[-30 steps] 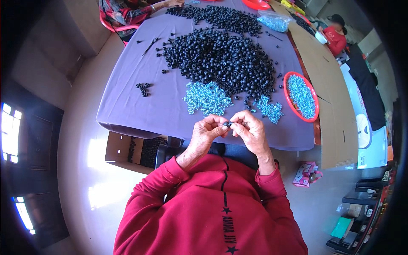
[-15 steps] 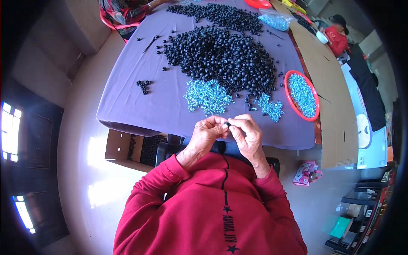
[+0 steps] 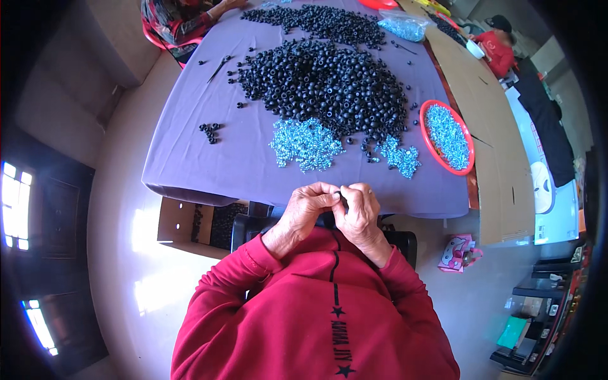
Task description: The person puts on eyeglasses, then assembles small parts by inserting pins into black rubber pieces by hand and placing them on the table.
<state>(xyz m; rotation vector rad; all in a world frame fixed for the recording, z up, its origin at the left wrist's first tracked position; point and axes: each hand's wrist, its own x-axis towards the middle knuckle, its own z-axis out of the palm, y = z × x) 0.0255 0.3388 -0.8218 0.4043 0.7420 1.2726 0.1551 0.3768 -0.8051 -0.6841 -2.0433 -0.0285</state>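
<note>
My two hands meet just off the table's near edge, fingertips touching. A small black round piece [image 3: 344, 200] is pinched between them, mostly hidden by the fingers. My left hand [image 3: 304, 212] presses thumb and forefinger together at its left side. Curled over it from the right is my right hand [image 3: 360, 214]. Beyond the hands lies a patch of shiny light-blue small pieces [image 3: 306, 145], with a smaller light-blue patch [image 3: 399, 156] to its right. Behind these spreads a large heap of black hollow round pieces [image 3: 323, 85].
A red-rimmed basket [image 3: 423, 136] of light-blue pieces stands at the table's right. Scissors [image 3: 219, 68] and a few loose black pieces [image 3: 209, 133] lie on the purple cloth [image 3: 183, 161]. A cardboard box [image 3: 170, 221] sits below. Other people sit at far left and far right.
My right hand has turned inward and curled over the black piece, hiding more of it. Both hands have come slightly toward me. The view has shifted a little.
</note>
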